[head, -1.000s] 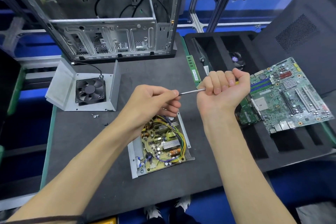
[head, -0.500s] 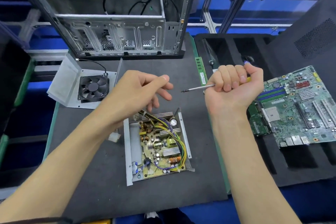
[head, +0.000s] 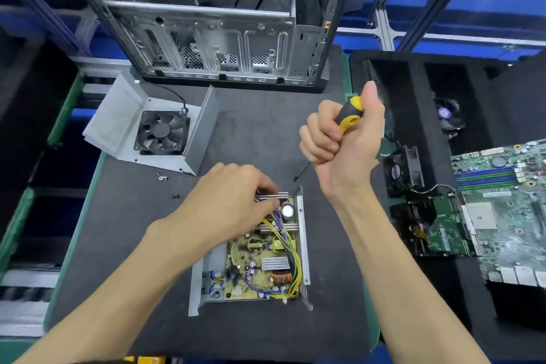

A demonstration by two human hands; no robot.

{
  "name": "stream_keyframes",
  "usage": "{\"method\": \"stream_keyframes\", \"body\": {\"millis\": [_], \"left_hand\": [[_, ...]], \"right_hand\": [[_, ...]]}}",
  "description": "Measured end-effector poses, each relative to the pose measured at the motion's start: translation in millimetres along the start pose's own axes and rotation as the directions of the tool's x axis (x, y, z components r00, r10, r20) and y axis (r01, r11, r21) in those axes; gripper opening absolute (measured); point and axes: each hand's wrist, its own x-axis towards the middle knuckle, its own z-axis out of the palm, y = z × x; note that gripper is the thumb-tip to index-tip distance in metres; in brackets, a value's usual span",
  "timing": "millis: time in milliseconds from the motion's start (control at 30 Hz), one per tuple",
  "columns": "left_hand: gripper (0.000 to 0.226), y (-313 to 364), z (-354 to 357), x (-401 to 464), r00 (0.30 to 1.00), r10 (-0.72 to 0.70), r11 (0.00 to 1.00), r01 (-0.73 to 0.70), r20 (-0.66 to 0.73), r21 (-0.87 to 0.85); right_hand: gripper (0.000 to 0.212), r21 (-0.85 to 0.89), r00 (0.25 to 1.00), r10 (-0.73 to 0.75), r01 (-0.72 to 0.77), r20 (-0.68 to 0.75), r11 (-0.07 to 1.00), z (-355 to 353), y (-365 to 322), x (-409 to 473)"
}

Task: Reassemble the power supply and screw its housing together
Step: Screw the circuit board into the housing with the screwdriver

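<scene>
PSU base [head: 249, 272] under L hand [head: 227, 204].

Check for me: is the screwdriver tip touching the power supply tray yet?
Apart. In the head view the screwdriver tip hangs over bare mat, with a visible gap to the far corner of the power supply tray; the right hand holds it raised.

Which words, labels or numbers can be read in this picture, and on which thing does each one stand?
None can be read.
Motherboard: a white label strip and printed marks, too blurred.
Power supply board: small marks, too small.
Fan: hub shows no readable label.
Screwdriver: no text visible.
</scene>
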Motion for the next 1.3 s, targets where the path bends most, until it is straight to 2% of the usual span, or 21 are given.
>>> {"method": "stream_keyframes", "body": {"millis": [67,167,300,400,533,600,700,767,867,933,1067,1167,1300], "left_hand": [[0.022,0,-1,1,1.000,-0.023,0.999,0.023,0.000,0.042],[0.023,1,-8,9,0.997,-0.075,0.992,0.071,0.037,0.106],[0.015,-21,-35,16,0.969,-0.214,0.947,0.236,0.119,-0.217],[0.015,-42,-45,0,0.951,-0.265,0.815,0.311,0.161,-0.489],[0.033,-45,-29,-22,0.946,-0.231,0.745,0.321,0.227,-0.584],[0.035,-42,-23,-23,0.948,-0.248,0.727,0.319,0.201,-0.608],[0.016,-30,-20,-13,0.970,-0.242,0.855,0.231,0.035,-0.464],[0.029,-15,-17,-2,0.973,-0.230,0.931,0.217,-0.011,-0.293],[0.060,9,-11,13,0.959,-0.266,0.959,0.274,0.101,-0.075],[0.072,18,-4,20,0.943,-0.281,0.959,0.281,0.176,0.021],[0.075,14,1,30,0.927,-0.294,0.952,0.306,0.234,-0.016],[0.069,8,-1,34,0.912,-0.300,0.947,0.320,0.281,-0.028],[0.062,7,6,34,0.923,-0.325,0.943,0.334,0.206,-0.011]], "right_hand": [[0.060,-0.051,1.000,-0.001,0.001,0.000,0.999,0,5,1],[0.058,-0.012,0.998,-0.044,0.043,-0.039,0.999,-3,7,0],[0.059,0.076,0.988,-0.108,0.117,-0.113,0.990,-9,1,-1],[0.059,0.139,0.981,-0.139,0.158,-0.137,0.978,-10,-2,-1],[0.060,0.164,0.966,-0.189,0.218,-0.177,0.962,-8,0,-2],[0.060,0.164,0.955,-0.206,0.243,-0.215,0.956,-7,3,-2],[0.060,0.163,0.935,-0.220,0.272,-0.278,0.948,-7,6,-2],[0.061,0.157,0.928,-0.223,0.278,-0.299,0.948,-8,7,-2],[0.061,0.152,0.931,-0.212,0.266,-0.299,0.952,-9,9,-2],[0.061,0.149,0.944,-0.193,0.239,-0.269,0.960,-10,10,-2],[0.060,0.130,0.979,-0.119,0.141,-0.165,0.981,-10,8,2],[0.060,0.117,0.990,-0.083,0.095,-0.110,0.989,-10,8,6],[0.060,0.098,0.994,-0.061,0.070,-0.092,0.993,-12,11,7]]}}
